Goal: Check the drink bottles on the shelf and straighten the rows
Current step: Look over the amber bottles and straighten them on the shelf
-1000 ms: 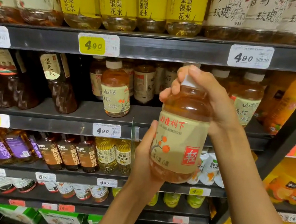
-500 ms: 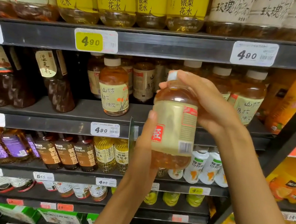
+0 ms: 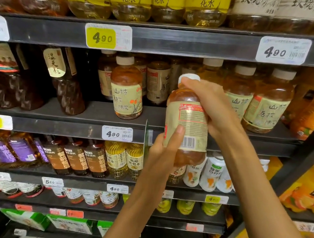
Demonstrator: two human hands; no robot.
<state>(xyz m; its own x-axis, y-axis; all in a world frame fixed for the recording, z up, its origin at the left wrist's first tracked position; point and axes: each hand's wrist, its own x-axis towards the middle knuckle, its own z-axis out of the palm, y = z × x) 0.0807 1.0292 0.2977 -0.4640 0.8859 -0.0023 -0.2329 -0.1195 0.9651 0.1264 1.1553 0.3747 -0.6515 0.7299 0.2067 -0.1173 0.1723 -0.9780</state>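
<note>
In front of the middle shelf (image 3: 230, 133), one bottle (image 3: 186, 122) is out for checking.

The right hand (image 3: 211, 108) wraps its shoulder and the left hand (image 3: 162, 151) curls round its lower side, back label and barcode facing out. It hangs just before the gap in the row (image 3: 258, 104). Judging by this, returning and squaring up remain.

head cam | faces forward, slightly down | close to shelf (image 3: 182, 40) | hands (image 3: 211, 106) and bottle (image 3: 189, 121) mid-frame | single view
</note>
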